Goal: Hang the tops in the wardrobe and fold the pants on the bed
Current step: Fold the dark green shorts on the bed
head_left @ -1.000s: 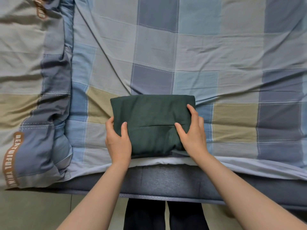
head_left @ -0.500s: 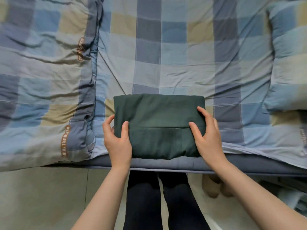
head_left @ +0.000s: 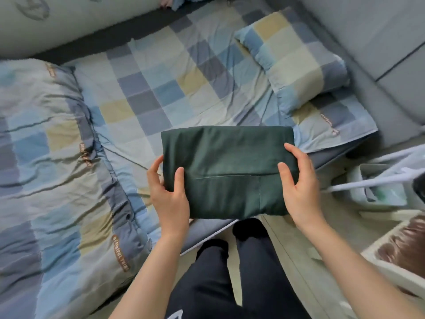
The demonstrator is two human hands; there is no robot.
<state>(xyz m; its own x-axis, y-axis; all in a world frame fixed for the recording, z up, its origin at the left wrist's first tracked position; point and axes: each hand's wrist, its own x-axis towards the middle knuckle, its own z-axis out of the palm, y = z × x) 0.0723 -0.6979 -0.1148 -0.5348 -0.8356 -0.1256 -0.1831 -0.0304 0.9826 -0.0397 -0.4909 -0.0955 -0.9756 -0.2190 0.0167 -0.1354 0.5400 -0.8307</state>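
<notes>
Head view, single camera. Folded dark green pants [head_left: 226,169] sit as a compact rectangle at the near edge of the bed [head_left: 161,93], partly overhanging it; whether they rest on the mattress or are lifted clear cannot be told. Left hand [head_left: 169,193] grips the left end: thumb curled on top, other fingers hidden beneath the fabric. Right hand [head_left: 301,180] grips the right end the same way, thumb on top, index finger along the far corner, remaining fingers out of sight under the fold. A stitched seam runs across the top face of the pants. Checked quilt [head_left: 53,171] lies bunched on the left of the bed; its brown label reads "BEAUTIFUL THING", a second label further up is too blurred to read. Checked pillow [head_left: 294,63] lies at the far right, near the grey headboard [head_left: 372,38]. At right, a pale basket [head_left: 377,187] is cut off by the frame and blurred, contents unclear; a white-rimmed container [head_left: 395,270] below holds something brown, unidentifiable. The person's dark-trousered legs [head_left: 230,279] stand below the pants.
</notes>
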